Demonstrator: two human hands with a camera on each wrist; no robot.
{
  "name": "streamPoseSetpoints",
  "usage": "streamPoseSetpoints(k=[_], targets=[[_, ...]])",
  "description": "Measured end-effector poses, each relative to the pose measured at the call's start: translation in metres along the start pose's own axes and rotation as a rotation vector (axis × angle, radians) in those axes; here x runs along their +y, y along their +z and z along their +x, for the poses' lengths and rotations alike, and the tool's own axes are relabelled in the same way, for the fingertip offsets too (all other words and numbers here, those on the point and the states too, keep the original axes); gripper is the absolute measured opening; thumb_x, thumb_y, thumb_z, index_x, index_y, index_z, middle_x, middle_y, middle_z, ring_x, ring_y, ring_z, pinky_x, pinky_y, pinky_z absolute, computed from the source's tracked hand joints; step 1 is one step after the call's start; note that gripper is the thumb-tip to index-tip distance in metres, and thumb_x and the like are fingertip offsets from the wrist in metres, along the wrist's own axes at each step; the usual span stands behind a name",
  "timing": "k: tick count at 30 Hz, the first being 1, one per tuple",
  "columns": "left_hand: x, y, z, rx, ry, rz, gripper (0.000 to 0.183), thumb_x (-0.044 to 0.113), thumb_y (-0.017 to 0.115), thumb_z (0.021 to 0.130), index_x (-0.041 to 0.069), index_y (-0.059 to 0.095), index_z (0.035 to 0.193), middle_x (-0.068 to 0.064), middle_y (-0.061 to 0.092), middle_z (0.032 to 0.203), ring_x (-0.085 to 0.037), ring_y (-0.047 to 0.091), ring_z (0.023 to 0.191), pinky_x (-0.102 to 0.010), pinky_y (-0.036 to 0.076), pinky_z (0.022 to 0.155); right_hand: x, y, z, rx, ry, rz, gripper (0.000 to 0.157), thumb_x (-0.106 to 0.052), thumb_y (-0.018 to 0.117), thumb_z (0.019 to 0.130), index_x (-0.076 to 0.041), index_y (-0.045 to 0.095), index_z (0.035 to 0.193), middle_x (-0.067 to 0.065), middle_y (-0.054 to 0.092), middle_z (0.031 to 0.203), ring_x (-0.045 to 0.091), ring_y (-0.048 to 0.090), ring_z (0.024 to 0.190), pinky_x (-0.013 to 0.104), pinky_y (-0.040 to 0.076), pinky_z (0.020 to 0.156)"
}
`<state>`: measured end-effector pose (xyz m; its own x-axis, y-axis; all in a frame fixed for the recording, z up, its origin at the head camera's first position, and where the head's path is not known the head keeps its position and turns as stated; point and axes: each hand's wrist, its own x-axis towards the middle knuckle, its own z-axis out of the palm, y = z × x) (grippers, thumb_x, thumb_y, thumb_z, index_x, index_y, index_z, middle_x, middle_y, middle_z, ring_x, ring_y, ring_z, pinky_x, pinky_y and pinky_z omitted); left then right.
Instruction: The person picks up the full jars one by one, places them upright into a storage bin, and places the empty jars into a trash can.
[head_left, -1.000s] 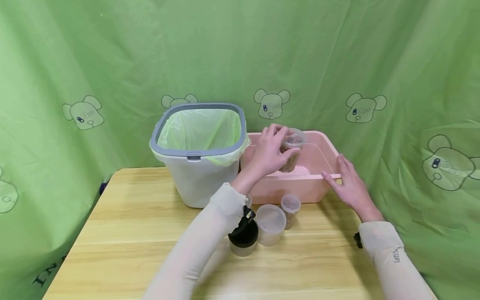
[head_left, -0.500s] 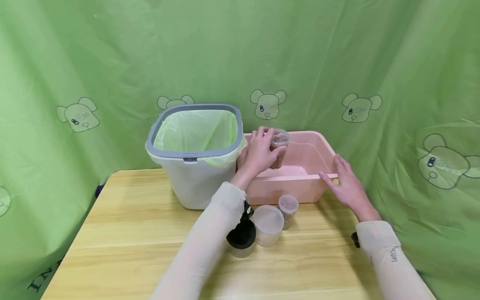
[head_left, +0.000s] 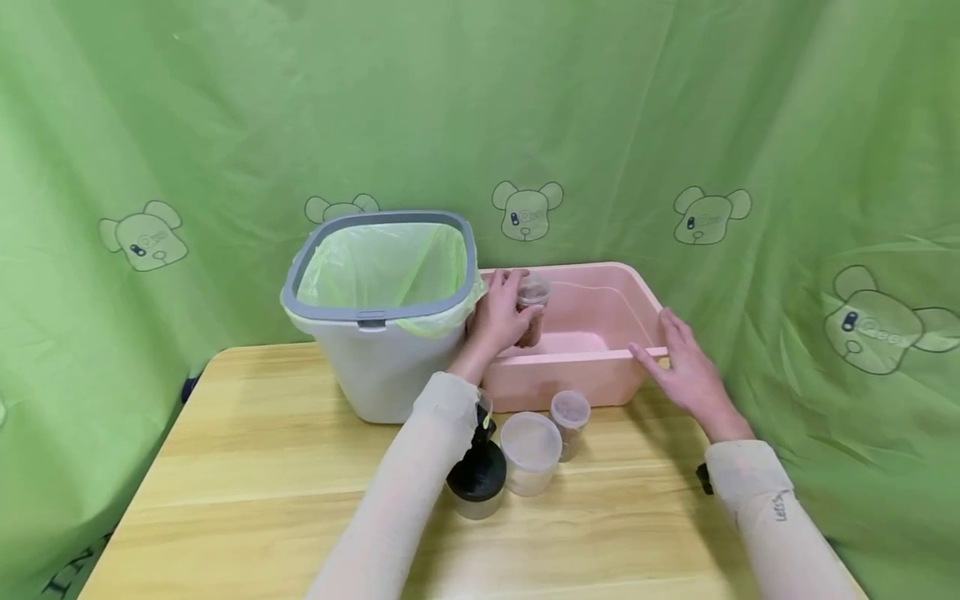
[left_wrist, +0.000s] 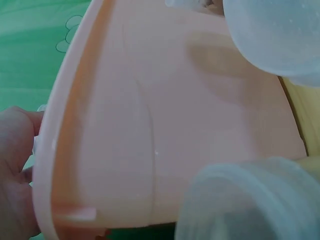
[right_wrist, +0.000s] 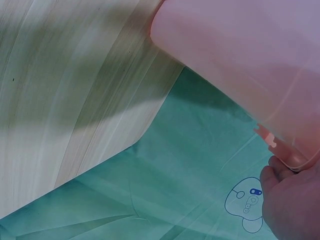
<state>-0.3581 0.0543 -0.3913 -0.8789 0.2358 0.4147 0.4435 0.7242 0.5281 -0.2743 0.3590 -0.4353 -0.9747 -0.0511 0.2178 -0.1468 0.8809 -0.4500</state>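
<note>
Clear jar (head_left: 535, 292), partly hidden by the gripping left hand (head_left: 496, 318), contents (head_left: 532, 334) indistinct, right hand (head_left: 692, 379) gripping pink tub (head_left: 603, 382)

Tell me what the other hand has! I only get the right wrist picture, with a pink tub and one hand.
Observer: The left hand grips a clear jar with something brown inside.
Operator: Cool! What's next to the tub?
Observer: A white bin with a gray rim stands to the left of the pink tub.
Operator: And is anything on the table in front of it?
Observer: Yes, a black-topped container is one of the things standing there.
</note>
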Motion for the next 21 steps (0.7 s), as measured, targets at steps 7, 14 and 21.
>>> streamPoseSetpoints(k=[7,14,21], targets=[[-0.012,0.005,-0.004,-0.017,-0.013,-0.021,0.065,0.027,0.081,0.091,0.01,0.053,0.148,-0.014,0.055,0.143,-0.029,0.062,0.124,-0.039,0.05,0.108,0.001,0.004,-0.001,-0.007,-0.008,0.005,0.093,-0.058,0.046,0.106,-0.005,-0.001,0.165,0.022,-0.001,0.173,0.06,0.02,0.148,0.08,0.021,0.111],[-0.011,0.006,-0.003,-0.052,-0.035,0.018,0.071,0.029,0.083,0.089,0.01,0.051,0.15,-0.014,0.054,0.146,-0.029,0.061,0.127,-0.038,0.048,0.111,0.0,0.002,-0.002,-0.008,-0.002,-0.001,0.094,-0.059,0.046,0.105,-0.006,-0.003,0.165,0.022,-0.001,0.173,0.058,0.019,0.15,0.077,0.02,0.114],[-0.013,0.008,0.001,-0.115,-0.021,0.127,0.073,0.028,0.085,0.086,0.01,0.051,0.148,-0.013,0.056,0.143,-0.031,0.061,0.125,-0.038,0.046,0.112,0.0,0.0,-0.001,-0.001,-0.004,0.001,0.093,-0.059,0.045,0.106,-0.005,-0.003,0.165,0.023,-0.001,0.173,0.06,0.02,0.149,0.079,0.021,0.112]])
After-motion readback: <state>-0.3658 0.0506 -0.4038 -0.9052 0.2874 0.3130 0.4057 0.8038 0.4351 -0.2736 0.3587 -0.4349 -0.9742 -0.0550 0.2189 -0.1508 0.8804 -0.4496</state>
